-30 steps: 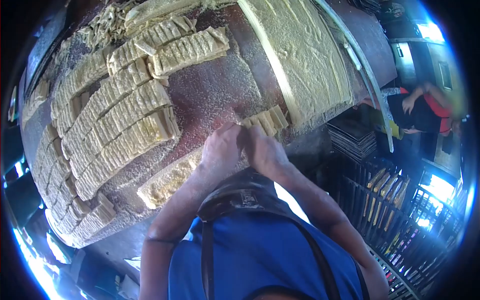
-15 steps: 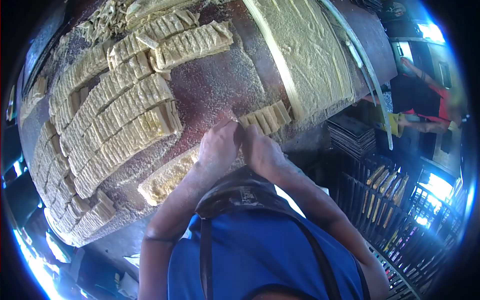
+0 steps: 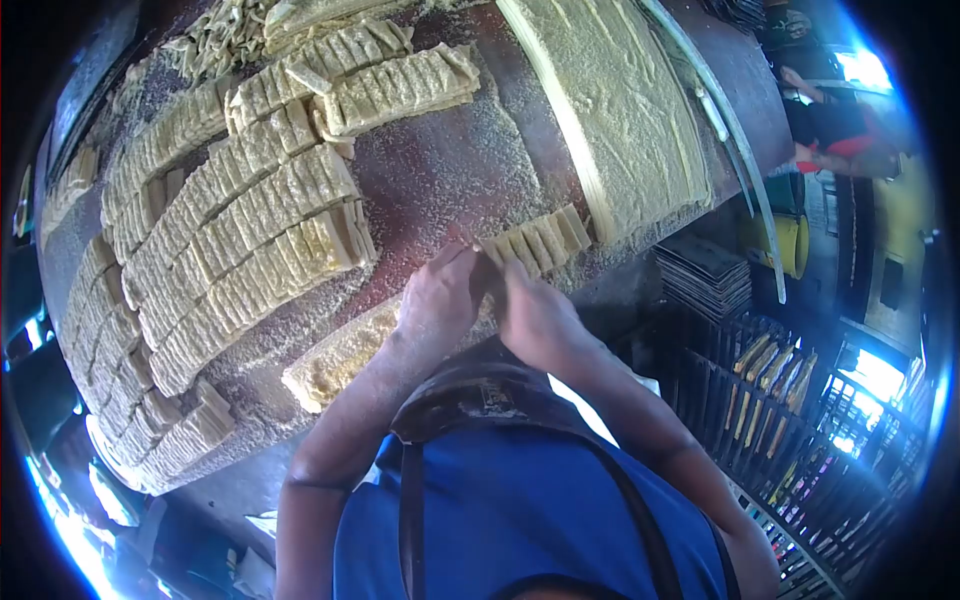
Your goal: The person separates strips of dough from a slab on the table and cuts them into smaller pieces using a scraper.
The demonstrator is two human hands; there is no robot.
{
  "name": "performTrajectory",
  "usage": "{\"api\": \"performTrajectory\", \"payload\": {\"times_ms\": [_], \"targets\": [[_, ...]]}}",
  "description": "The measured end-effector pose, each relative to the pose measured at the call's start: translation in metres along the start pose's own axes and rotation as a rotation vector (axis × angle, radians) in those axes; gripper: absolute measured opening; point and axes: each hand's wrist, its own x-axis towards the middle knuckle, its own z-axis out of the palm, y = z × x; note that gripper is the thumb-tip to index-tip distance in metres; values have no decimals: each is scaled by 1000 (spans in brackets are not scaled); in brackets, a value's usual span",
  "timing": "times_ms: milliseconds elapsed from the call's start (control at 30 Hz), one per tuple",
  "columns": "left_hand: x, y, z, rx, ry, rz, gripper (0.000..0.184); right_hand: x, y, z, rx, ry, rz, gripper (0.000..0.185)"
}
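Note:
My left hand (image 3: 440, 292) and my right hand (image 3: 542, 308) are close together near the table's front edge. Both are closed, fingertips almost meeting, and what they pinch is hidden between them. Just beyond my right hand lies a short row of cut dough pieces (image 3: 540, 241), its left end at my fingers. A floury dough strip (image 3: 335, 365) runs along the front edge, partly behind my left wrist. To the left, several long rows of cut dough strips (image 3: 250, 235) lie side by side.
A wide, flour-dusted stack of dough sheets (image 3: 625, 110) covers the table's right side, beside a long curved rod (image 3: 745, 150). Dough scraps (image 3: 215, 42) are heaped at the far left. Stacked trays (image 3: 703, 275) and a rack (image 3: 790, 400) stand right. Another person (image 3: 840, 130) is beyond.
My hands stay together at the row's end, their grip shifting slightly. The table scene has moved a little to the right in view. The other person at right has changed position.

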Motion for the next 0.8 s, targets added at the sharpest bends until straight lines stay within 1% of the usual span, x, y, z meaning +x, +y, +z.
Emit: {"api": "performTrajectory", "payload": {"times_ms": [67, 100, 167, 267, 300, 333, 367, 400, 467, 500, 567, 600, 633, 667, 700, 733, 800], "targets": [[-4, 4, -4, 22, -40, -85, 18, 23, 14, 30, -18, 115, -60, 24], [-4, 5, -5, 30, -32, -76, 18, 24, 17, 28, -10, 134, -92, 24], [-8, 7, -8, -53, -8, 23, 20, 11, 19, 18, 8, 150, -79, 24], [-18, 2, -14, -35, 30, 17, 23, -16, 4, 7, 36, 152, -47, 23], [-18, 4, -16, -60, 11, -38, 27, -23, 2, 10, 3, 153, -84, 27], [-18, 1, -14, -61, 11, -33, 27, -27, 0, 13, -31, 160, -125, 30], [-18, -6, -10, -37, 24, 1, 27, -29, 3, 19, -46, 182, -148, 30], [-18, -7, -9, -15, 37, 32, 27, -30, 0, 15, -49, 181, -148, 30], [-19, -9, -6, -31, 43, 33, 25, -32, -9, 6, -77, 82, -42, 30], [-19, -8, -7, -40, 47, 42, 24, -21, -6, 14, -76, 77, -40, 30], [-14, -5, -11, -5, 14, -2, 23, 13, 7, 40, 45, 140, -109, 19], [-17, -2, -13, 34, -24, -39, 22, 14, 13, 47, 55, 138, -100, 19], [-17, -6, -11, -21, 7, -8, 22, 20, 18, 47, 12, 191, -156, 19], [-21, -4, -15, -14, 4, 5, 22, 20, 20, 48, -26, 246, -205, 19], [-24, -3, -18, -16, 1, 47, 22, 9, -3, 25, -6, 125, -33, 20], [-22, -3, -20, -22, 14, 85, 23, 4, -9, 16, -16, 135, -46, 20], [-25, -6, -21, -20, 10, 51, 25, -17, -10, 15, 24, 127, -17, 23]]}}
